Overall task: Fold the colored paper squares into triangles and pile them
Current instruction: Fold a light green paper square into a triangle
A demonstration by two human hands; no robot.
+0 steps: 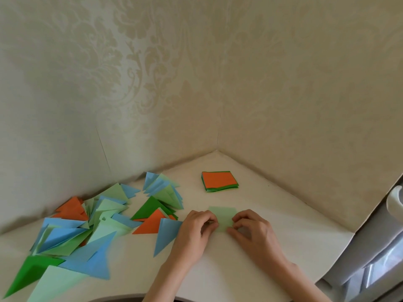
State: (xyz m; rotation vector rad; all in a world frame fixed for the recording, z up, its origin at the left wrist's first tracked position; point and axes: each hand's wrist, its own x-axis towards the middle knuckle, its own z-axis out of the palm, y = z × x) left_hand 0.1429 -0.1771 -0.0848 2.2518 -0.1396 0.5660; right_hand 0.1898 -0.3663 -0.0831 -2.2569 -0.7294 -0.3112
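— Lying flat on the white desk (218,269), the pale green paper square (223,215), right between both hands and touching both.

— Gripping it how?

— Left hand (196,227) curling its fingers onto the square's left edge, pinching near the lower left corner. Right hand (250,228) doing the same on the right edge, fingertips bent down on the lower right corner. Neither hand spread flat; both closing on the same sheet.

— Which way lying from the hands?

— Stretching away from the wrists, toward the wall corner. Near edge hiding partly under the fingertips, far edge showing free just beyond them. No long axis worth naming on a square; probably folding along a diagonal, near corner to opposite far corner.

— Nearer hand?

— Both equally near, one per side. Hard telling from here which corner is lifting, if any; paper seeming flat.

— And the rest?

— Sitting farther back, well apart from the hands, the stack of unfolded squares with an orange sheet on top (219,181). Spreading loosely across the left of the desk, the heap of folded blue, green and orange paper triangles (87,225), its nearest blue triangle (166,233) just beside the left hand.

— So placing leftward afterwards?

— Likely, the left hand being closer to that heap.
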